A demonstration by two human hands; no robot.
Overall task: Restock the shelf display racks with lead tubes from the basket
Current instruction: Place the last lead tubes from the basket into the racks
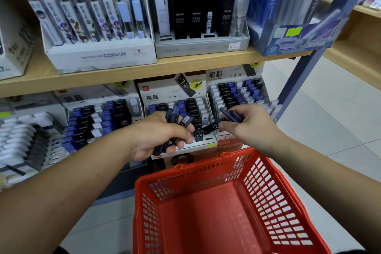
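My left hand (158,136) grips a bunch of several black and blue lead tubes (174,118) in front of the middle display rack (175,97) on the lower shelf. My right hand (249,123) holds a few blue tubes (229,114) and pinches one black tube marked 0.7 (212,128) just above the rack's front row. The red plastic basket (253,173) stands below both hands, and its floor shows no tubes.
More racks of black, blue and white tubes fill the lower shelf left (99,121) and right (237,93). The wooden upper shelf (144,68) carries further lead boxes. A blue metal upright (309,55) stands at the right, tiled floor beyond it.
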